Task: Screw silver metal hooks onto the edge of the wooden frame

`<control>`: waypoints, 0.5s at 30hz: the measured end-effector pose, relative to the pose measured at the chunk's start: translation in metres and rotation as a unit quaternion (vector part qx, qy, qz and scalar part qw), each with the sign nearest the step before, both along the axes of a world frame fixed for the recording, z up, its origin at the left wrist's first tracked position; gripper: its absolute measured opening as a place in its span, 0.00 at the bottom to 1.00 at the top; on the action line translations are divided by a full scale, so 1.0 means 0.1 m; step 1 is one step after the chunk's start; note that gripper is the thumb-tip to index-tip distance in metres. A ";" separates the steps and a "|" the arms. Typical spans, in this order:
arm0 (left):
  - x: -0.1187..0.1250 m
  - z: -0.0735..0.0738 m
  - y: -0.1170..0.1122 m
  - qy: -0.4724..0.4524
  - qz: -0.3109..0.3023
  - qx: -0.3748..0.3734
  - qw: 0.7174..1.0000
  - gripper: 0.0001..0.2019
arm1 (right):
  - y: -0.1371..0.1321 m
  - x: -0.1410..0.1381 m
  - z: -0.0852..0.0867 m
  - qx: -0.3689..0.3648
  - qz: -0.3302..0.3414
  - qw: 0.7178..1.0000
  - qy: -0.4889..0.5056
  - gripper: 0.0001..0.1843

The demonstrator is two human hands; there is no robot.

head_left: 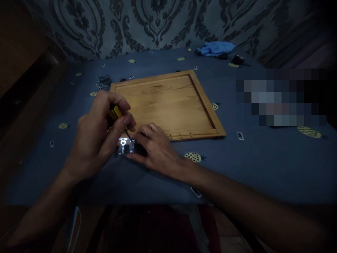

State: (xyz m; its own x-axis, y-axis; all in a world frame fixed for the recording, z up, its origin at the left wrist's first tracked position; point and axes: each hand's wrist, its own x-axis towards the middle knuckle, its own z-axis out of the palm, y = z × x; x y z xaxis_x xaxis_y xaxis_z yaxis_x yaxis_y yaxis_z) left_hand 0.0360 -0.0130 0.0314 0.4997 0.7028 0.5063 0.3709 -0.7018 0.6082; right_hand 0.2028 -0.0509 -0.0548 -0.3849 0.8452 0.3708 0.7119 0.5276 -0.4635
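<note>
My left hand is closed around a yellow and black screwdriver. Its thin shaft slants down, with the tip at a small shiny metal bracket. This bracket lies at the near left edge of a framed wooden panel and has rounded cut-outs. My right hand pinches the bracket's right side between thumb and fingers, partly hiding it. Whether a screw sits under the tip is too small to tell. Several small dark holes show along the panel's near rail.
A dark blue cloth with pineapple prints covers the table. Small metal parts in a clear bag lie behind my left hand. At the back right is a blue cloth, with a dark object beside it. A pixelated patch hides the right side.
</note>
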 end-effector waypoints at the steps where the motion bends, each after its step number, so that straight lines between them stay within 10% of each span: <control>1: -0.01 0.01 0.01 -0.002 -0.005 -0.002 1.000 0.06 | 0.00 0.00 0.00 0.000 0.001 1.000 -0.001 0.30; 15: -0.01 0.08 -0.03 -0.075 0.036 -0.005 0.997 0.05 | 0.00 0.01 0.02 -0.003 0.010 1.000 0.020 0.27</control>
State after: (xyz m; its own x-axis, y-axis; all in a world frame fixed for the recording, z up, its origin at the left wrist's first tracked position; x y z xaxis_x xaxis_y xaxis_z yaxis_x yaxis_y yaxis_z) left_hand 0.0353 -0.0158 0.0393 0.3675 0.7399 0.5634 0.3247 -0.6698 0.6678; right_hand 0.2039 -0.0511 -0.0525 -0.3876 0.8392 0.3815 0.6818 0.5395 -0.4941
